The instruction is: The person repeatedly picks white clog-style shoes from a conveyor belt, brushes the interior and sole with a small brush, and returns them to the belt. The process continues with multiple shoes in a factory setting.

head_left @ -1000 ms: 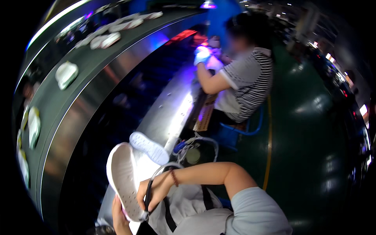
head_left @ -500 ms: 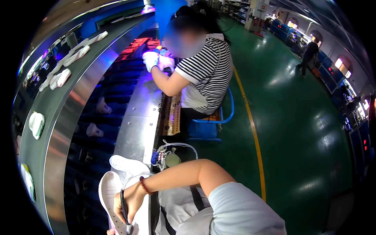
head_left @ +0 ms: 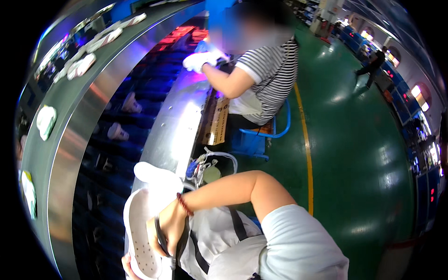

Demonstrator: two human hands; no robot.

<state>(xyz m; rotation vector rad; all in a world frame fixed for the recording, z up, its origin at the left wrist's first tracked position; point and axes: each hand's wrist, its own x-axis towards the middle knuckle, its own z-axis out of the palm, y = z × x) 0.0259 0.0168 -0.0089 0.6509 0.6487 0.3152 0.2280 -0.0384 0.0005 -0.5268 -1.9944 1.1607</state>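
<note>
A white shoe sole (head_left: 138,219) with rows of small holes stands tilted at the lower left. My left hand (head_left: 127,267) shows only in part at its lower left edge, the fingers closed on it. My right hand (head_left: 171,228) is beside the sole's right side, wearing a dark red bead bracelet. Its fingers wrap round a slim black-handled brush (head_left: 161,232), which points downward; the brush's tip is blurred. Just beyond lies a second white sole (head_left: 156,179), partly behind my wrist.
A metal ledge (head_left: 161,135) runs forward beside a dark conveyor (head_left: 100,170) carrying shoes. A raised green belt (head_left: 70,105) at left holds more shoe parts. Ahead sits a gloved co-worker (head_left: 268,79) on a blue chair. Tubing (head_left: 228,156) and a carton (head_left: 215,126) are nearby.
My right hand with the brush has shifted right and slightly up in the picture, off the sole's face, which now shows more of its holes. The co-worker's hands have moved.
</note>
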